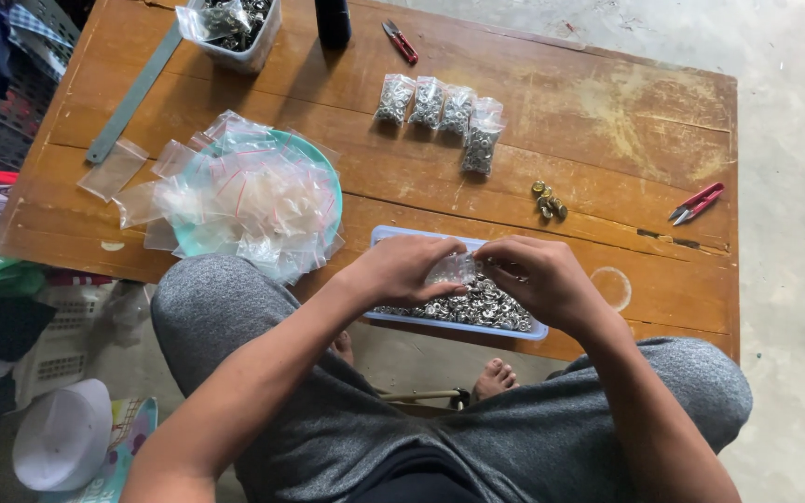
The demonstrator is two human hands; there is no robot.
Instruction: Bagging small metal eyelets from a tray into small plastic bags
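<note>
Both hands held 1 small clear bag (452,269) over the blue tray (393,233) of metal snaps (477,305): left hand (401,268) pinching its edge, right hand (535,278) closed on the other side. Filling appeared underway; sealing would need a firm pinch along the zip. 4 filled bags (440,110) lay well apart.

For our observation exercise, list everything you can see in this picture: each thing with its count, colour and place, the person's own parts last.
Worn wooden table: one, brown, centre.
Shallow plastic tray of small metal rings: one, pale blue, table's near edge.
Filled small clear bags: four, silvery contents, table middle.
Loose brass-coloured pieces: a few, right of middle.
Teal plate piled with empty clear zip bags: one, table left.
Red-handled snips: one, table right.
Red-handled tool: one, far edge.
Grey metal ruler: one, far left.
Clear tub of metal parts: one, far left.
Left hand: over tray, holding small clear bag.
Right hand: on same bag.
</note>
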